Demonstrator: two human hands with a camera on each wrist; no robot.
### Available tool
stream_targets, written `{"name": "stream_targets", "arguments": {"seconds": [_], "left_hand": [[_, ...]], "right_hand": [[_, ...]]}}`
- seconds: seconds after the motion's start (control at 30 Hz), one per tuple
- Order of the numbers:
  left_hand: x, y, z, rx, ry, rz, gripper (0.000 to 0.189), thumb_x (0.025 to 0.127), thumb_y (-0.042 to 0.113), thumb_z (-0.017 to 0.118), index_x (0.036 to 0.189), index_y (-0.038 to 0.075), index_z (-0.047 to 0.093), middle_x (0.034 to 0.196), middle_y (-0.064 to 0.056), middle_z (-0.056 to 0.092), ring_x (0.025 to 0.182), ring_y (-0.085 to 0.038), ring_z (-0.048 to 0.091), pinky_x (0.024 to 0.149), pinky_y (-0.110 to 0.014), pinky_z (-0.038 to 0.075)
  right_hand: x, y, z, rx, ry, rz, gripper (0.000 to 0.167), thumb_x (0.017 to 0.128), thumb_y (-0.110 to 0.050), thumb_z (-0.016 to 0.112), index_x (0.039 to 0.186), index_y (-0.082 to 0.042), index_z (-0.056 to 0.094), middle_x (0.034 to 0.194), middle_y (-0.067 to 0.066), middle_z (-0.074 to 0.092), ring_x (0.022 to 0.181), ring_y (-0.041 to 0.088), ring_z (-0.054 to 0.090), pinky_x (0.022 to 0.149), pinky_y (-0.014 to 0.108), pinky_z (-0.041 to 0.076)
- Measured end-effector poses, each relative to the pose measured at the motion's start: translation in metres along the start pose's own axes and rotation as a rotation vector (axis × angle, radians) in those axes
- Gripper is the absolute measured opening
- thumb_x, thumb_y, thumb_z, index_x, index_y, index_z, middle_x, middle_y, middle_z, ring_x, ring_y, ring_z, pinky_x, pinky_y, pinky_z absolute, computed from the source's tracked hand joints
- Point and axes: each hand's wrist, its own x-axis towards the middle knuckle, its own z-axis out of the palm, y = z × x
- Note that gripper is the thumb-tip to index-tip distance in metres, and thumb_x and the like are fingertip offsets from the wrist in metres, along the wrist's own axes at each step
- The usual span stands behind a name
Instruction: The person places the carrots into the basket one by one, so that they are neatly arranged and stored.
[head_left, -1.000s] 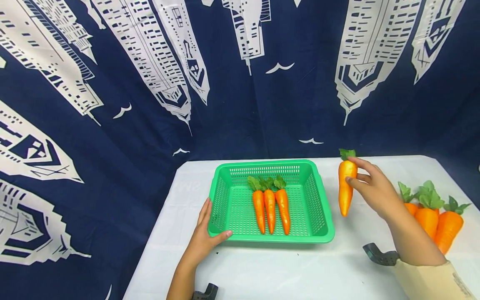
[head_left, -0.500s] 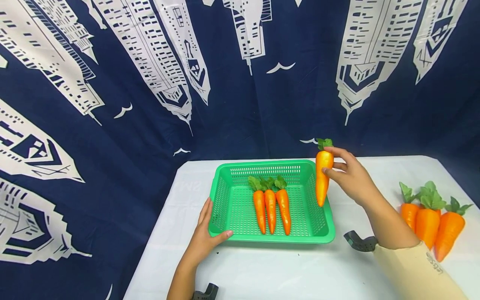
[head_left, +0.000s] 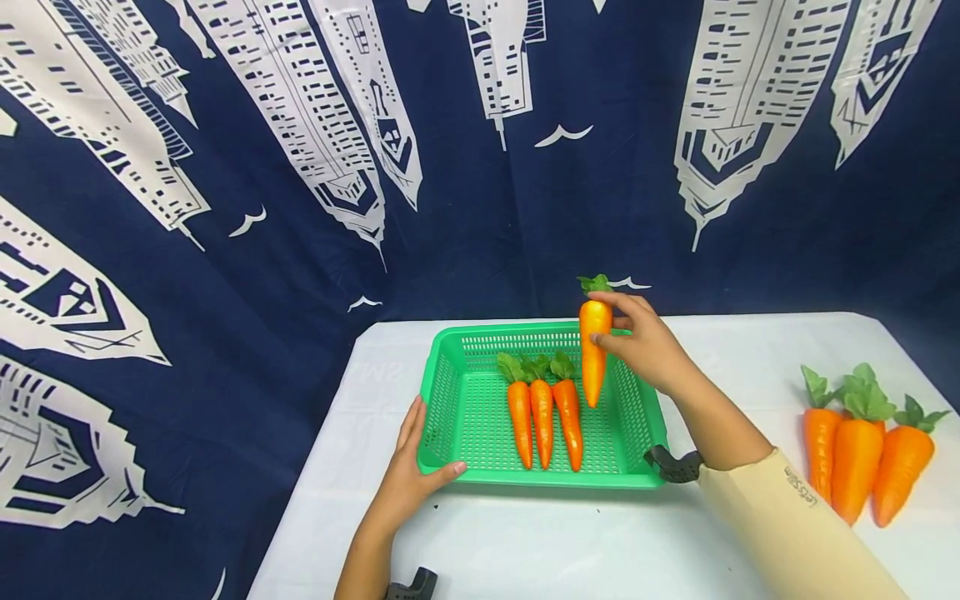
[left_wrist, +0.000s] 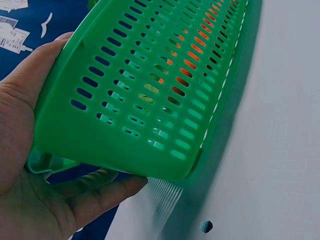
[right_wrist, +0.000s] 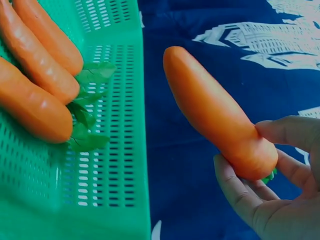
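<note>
A carrot with green leaves hangs tip down over the right part of a green plastic basket. My right hand pinches it near its leafy end, thumb on one side and fingers on the other. Three carrots lie side by side in the basket, leaves toward the far wall. My left hand holds the basket's near left corner. In the left wrist view, the thumb and fingers of that hand spread around the corner below the rim.
Several more carrots with leaves lie in a bunch on the white table at the right. A dark blue cloth with white building prints hangs behind the table and down its left side.
My right hand has carried the carrot leftward, from the table right of the basket to above the basket's right part. The left hand and the basket have stayed in place.
</note>
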Motion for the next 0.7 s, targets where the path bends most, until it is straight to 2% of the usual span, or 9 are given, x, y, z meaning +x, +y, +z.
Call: {"name": "stream_targets", "arguments": {"seconds": [0.27, 0.47, 0.6, 0.7], "left_hand": [[0.001, -0.001, 0.0, -0.003, 0.005, 0.003, 0.114, 0.079, 0.036, 0.088, 0.164, 0.03, 0.011, 0.169, 0.019, 0.0, 0.159, -0.03, 0.006, 0.12, -0.07, 0.016], [0.001, -0.002, 0.001, -0.003, 0.002, 0.011, 0.116, 0.078, 0.039, 0.088, 0.164, 0.027, 0.011, 0.169, 0.019, 0.0, 0.159, -0.028, 0.006, 0.121, -0.069, 0.016], [0.001, -0.002, 0.001, 0.001, -0.001, 0.016, 0.116, 0.077, 0.042, 0.087, 0.164, 0.026, 0.011, 0.169, 0.018, 0.001, 0.159, -0.029, 0.006, 0.121, -0.069, 0.016], [0.001, -0.001, 0.0, -0.001, 0.0, 0.014, 0.116, 0.078, 0.04, 0.088, 0.164, 0.027, 0.012, 0.169, 0.019, 0.001, 0.159, -0.029, 0.007, 0.12, -0.069, 0.017]], "right_hand": [[0.018, 0.006, 0.022, 0.006, -0.071, 0.007, 0.058, 0.095, -0.006, 0.064, 0.15, -0.013, 0.046, 0.152, 0.025, 0.034, 0.13, 0.046, 0.053, 0.09, 0.047, 0.058], [0.028, 0.016, 0.037, 0.016, -0.134, 0.029, 0.054, 0.095, -0.004, 0.064, 0.145, -0.012, 0.048, 0.149, 0.025, 0.036, 0.129, 0.046, 0.055, 0.087, 0.045, 0.058], [0.034, 0.023, 0.048, -0.015, -0.154, 0.039, 0.052, 0.093, -0.001, 0.066, 0.142, -0.008, 0.048, 0.143, 0.027, 0.038, 0.126, 0.049, 0.055, 0.086, 0.045, 0.058], [0.038, 0.029, 0.055, -0.058, -0.166, 0.042, 0.05, 0.091, 0.0, 0.068, 0.138, -0.007, 0.049, 0.139, 0.028, 0.04, 0.119, 0.047, 0.059, 0.081, 0.038, 0.057]]}}
